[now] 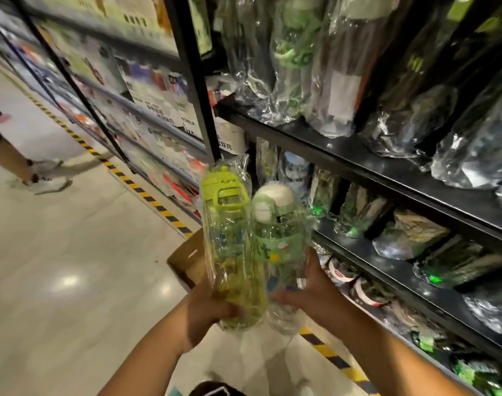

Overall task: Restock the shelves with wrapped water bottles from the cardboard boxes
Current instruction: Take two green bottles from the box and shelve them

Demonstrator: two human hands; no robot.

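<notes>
Bottle with the green lid (230,238) is gripped at its base by the left hand (210,312), the white-capped bottle (275,238) by the right hand (312,292) (both upright, likely to go in lid-up); behind them the cardboard box (187,261), then the crowded shelf (358,167).

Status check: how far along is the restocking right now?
Done: the shelves already hold many wrapped bottles. In hand: the left hand grips a lime-lidded bottle, the right hand a white-capped bottle, both off the shelf. Left: shelving these two; the inside of the cardboard box is hidden.
</notes>
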